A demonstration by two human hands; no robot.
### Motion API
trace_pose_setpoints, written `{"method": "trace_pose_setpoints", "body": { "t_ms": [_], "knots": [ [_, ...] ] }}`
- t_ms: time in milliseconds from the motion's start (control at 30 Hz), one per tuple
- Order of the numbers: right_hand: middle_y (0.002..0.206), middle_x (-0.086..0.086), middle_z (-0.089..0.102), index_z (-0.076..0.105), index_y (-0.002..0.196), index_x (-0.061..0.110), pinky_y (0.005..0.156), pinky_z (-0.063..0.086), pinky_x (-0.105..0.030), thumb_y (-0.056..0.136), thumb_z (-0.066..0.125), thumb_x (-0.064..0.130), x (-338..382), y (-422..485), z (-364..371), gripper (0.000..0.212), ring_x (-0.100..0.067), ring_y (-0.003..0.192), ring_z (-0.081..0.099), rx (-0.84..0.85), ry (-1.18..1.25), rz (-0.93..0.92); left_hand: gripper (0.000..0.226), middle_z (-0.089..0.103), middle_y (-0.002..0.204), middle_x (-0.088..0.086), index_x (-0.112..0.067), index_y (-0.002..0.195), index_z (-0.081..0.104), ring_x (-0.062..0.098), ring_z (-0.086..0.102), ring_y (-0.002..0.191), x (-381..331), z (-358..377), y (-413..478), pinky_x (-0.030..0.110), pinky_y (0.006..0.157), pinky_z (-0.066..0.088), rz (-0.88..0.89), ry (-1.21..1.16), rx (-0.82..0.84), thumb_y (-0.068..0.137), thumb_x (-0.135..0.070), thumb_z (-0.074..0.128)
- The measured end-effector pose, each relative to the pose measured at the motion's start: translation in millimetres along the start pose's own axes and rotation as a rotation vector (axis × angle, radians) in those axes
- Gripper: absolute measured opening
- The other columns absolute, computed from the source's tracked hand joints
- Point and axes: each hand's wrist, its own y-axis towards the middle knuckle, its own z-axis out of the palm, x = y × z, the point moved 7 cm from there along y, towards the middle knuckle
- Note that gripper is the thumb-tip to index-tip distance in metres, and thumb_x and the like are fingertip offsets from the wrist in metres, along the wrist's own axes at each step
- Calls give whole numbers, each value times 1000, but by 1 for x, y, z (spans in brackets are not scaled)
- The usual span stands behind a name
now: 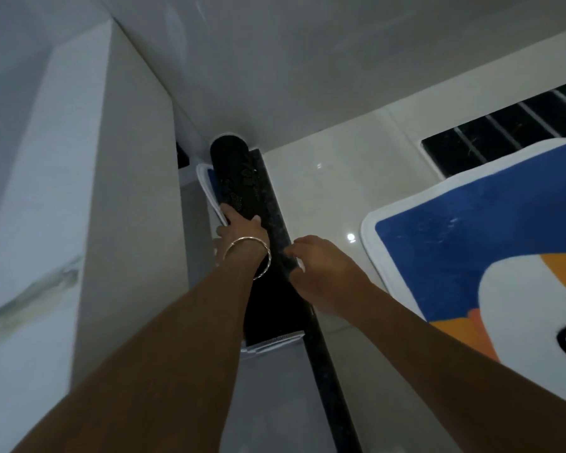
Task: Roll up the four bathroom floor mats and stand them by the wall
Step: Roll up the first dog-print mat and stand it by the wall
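Observation:
A rolled mat [234, 165] with its black backing outward leans into the corner where the wall meets a white cabinet; its blue and white edge shows on the left, and a white end shows at the bottom. My left hand [241, 228], with a bangle on the wrist, grips the roll about midway. My right hand [321, 266] has its fingers curled on the roll's right side. A flat blue, white and orange mat [464, 243] lies on the floor to the right.
A tall white cabinet side [128, 191] stands at the left. A dark speckled threshold strip [327, 371] runs along the floor beside the roll. A black floor panel with white stripes [504, 132] sits at the far right by the wall. Glossy pale tiles [324, 178] lie between.

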Motion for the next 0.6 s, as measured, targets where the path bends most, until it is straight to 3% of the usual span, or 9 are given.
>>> {"method": "trace_pose_setpoints", "body": {
  "t_ms": [100,233,333,400,600],
  "knots": [
    [136,-6,49,51,135,14,106,34,-34,86,52,9,3,0,4,49,-25,126,43,12,-14,-4,68,22,151,26,-15,151,-6,42,27,136,-2,0,-2,51,109,24,22,22,25,101,-38,33],
    [136,-16,50,48,138,7,106,34,-39,84,51,11,7,-2,2,54,-35,127,43,-70,-73,-54,73,0,156,24,-20,149,-17,40,12,142,-3,3,-10,54,112,16,-7,23,70,100,-43,32],
    [154,-13,26,24,150,16,116,16,-41,93,47,26,3,-5,-2,62,-32,143,18,-58,-170,-12,78,-16,157,15,-27,147,-20,37,-4,144,-1,2,-19,59,112,10,47,71,82,97,-49,35],
    [159,-8,12,11,152,21,118,7,-40,97,42,33,-4,-7,-5,64,-28,147,4,-11,-189,38,78,-13,157,14,-28,148,-20,39,-2,144,3,0,-21,59,113,12,67,87,103,97,-51,35],
    [161,-5,5,4,153,22,119,7,-39,100,37,37,-12,-14,-19,63,-25,148,1,17,-225,74,81,-3,157,18,-27,149,-17,40,7,143,6,-4,-34,61,111,18,113,99,110,95,-54,37]
  ]
}}
